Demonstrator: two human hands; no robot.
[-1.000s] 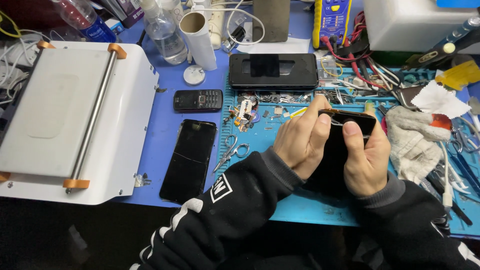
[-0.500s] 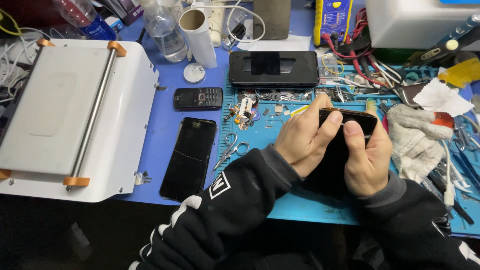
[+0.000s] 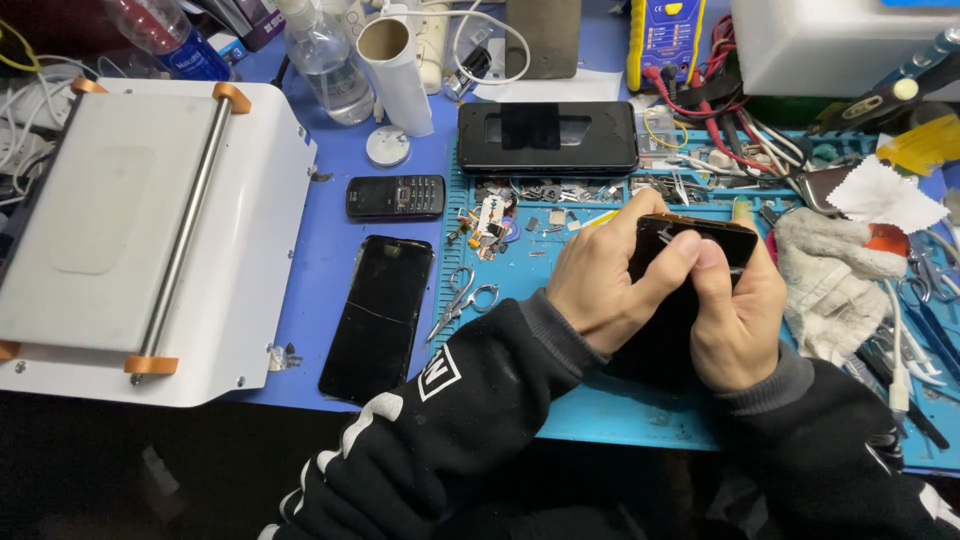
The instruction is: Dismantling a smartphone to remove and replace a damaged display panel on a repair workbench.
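We held the black smartphone (image 3: 690, 262) upright over the blue work mat (image 3: 620, 410), both hands closed around it: our left hand (image 3: 610, 285) wrapped the near side with the thumb pressed along the top edge, and our right hand (image 3: 740, 315) cupped the other side, its thumb meeting the left one at the upper corner. The phone sat between the palms, clear of the mat, with the small scissors (image 3: 462, 298) lying just to the left and a second dark phone (image 3: 378, 315) lying flat on the blue table beyond the mat's edge. To work that top edge well, we judged that the pressure had to stay even between the two thumbs, close to the corner, so the glass would not flex. We kept the wrists near the mat for steadiness. The loose screws and small parts (image 3: 490, 215) above our hands lay near enough to be knocked, so a low, short movement seemed wise. Whether anything thin sat under our thumbs we could not tell.
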